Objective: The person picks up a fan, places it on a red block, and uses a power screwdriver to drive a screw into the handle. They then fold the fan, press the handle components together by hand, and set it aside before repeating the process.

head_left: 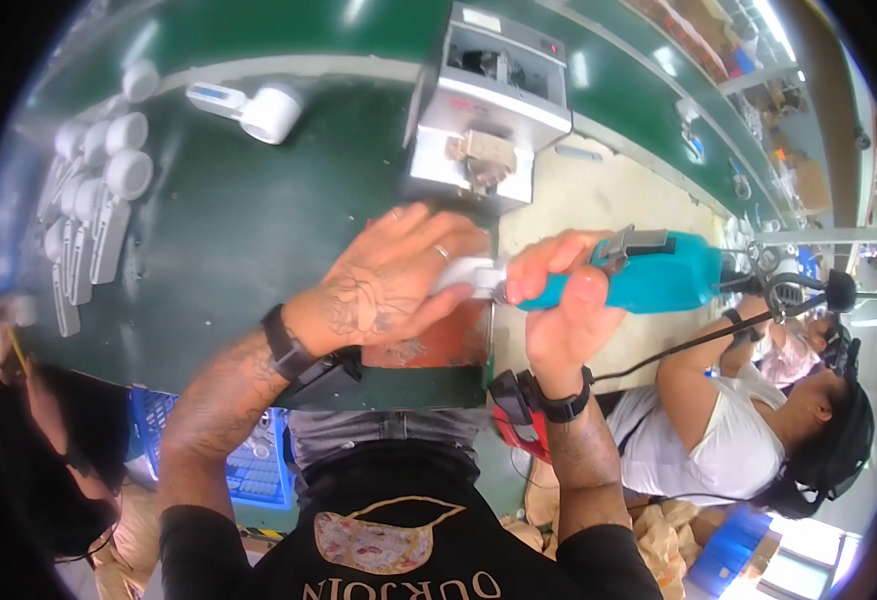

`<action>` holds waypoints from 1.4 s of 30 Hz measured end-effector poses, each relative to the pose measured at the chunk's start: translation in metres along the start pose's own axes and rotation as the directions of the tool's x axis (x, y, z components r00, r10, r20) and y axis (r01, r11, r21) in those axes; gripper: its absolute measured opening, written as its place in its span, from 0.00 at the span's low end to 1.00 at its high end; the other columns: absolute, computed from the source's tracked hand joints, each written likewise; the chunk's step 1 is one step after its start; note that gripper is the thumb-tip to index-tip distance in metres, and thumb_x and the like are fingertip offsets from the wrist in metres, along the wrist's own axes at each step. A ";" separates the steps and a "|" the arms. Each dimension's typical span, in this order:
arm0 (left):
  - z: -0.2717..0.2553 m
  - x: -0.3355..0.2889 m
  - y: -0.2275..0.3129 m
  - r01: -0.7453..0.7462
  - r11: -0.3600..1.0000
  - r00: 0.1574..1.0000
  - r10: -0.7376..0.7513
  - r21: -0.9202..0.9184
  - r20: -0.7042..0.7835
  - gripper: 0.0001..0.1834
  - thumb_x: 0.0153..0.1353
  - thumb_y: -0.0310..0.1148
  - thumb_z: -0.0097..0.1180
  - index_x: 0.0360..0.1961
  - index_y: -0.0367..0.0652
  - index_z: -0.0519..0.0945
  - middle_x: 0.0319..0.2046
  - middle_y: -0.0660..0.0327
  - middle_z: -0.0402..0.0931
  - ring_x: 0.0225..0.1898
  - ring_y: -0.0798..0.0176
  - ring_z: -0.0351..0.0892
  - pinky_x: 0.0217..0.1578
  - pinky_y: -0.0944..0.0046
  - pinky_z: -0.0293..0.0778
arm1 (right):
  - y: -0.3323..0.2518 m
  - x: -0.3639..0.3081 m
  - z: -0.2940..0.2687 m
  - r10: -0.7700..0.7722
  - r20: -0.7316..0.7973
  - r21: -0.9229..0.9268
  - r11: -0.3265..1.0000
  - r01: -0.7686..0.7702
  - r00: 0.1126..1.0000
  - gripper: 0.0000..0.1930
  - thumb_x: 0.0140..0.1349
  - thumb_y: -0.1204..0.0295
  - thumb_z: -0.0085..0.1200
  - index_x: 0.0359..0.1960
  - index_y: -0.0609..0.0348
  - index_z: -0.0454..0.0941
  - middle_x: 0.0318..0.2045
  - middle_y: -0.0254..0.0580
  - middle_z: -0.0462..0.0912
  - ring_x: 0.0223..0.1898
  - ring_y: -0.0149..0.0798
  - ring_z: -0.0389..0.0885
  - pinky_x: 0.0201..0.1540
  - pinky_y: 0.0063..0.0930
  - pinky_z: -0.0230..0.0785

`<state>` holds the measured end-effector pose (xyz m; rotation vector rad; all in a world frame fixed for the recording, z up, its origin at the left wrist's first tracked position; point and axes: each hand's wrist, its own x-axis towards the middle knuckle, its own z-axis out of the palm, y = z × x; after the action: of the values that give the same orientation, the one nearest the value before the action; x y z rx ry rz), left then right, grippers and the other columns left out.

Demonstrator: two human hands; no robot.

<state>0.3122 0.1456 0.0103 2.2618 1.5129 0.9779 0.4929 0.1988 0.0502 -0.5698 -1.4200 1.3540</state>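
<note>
My right hand (564,305) is wrapped round the front of a teal electric screwdriver (676,276), which lies nearly level with its tip toward the left. Under the fingers of my left hand (363,285) is a white plastic part (472,274), mostly hidden by that hand. The screwdriver's tip meets the part's right end or sits right beside it; I cannot tell which. Both hands are over a worn reddish-brown mat (438,345) at the bench's front edge. Beyond them stands a grey box-shaped screw feeder (493,115).
Several white round-headed handles (108,185) stand grouped on the green bench (248,230) at left. Another white handle (268,112) lies farther back. A dark cable (673,350) trails from the right. A co-worker (708,430) sits close on my right. A blue crate (263,470) is below the bench.
</note>
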 end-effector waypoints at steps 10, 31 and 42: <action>0.004 -0.022 0.011 -0.312 0.946 0.949 0.314 0.086 -0.012 0.24 0.58 0.38 0.64 0.56 0.47 0.78 0.55 0.61 0.74 0.48 0.57 0.75 0.49 0.57 0.72 | -0.026 -0.024 -0.008 0.104 -0.127 0.154 0.985 -0.084 0.986 0.30 0.64 0.39 0.55 0.41 0.57 0.70 0.19 0.32 0.69 0.19 0.31 0.67 0.23 0.27 0.61; -0.069 -0.001 0.051 0.229 0.966 0.932 -0.183 0.118 -0.312 0.21 0.57 0.29 0.65 0.53 0.41 0.78 0.59 0.51 0.72 0.56 0.44 0.73 0.57 0.50 0.69 | -0.031 -0.082 -0.081 0.037 -0.310 0.032 0.999 -0.029 0.950 0.34 0.57 0.38 0.62 0.41 0.60 0.69 0.19 0.35 0.70 0.18 0.33 0.70 0.21 0.27 0.63; 0.175 0.200 0.080 -0.019 0.998 0.989 0.027 -0.059 0.148 0.30 0.58 0.50 0.61 0.49 0.34 0.73 0.49 0.46 0.76 0.52 0.44 0.76 0.58 0.53 0.70 | -0.059 -0.126 -0.100 0.099 -0.283 -0.005 0.994 -0.105 0.954 0.36 0.60 0.37 0.58 0.44 0.65 0.68 0.20 0.40 0.73 0.20 0.37 0.74 0.25 0.30 0.69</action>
<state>0.5313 0.3163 0.0018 2.2620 1.3823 0.8273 0.6426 0.1164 0.0416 -0.8257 -1.1854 1.2810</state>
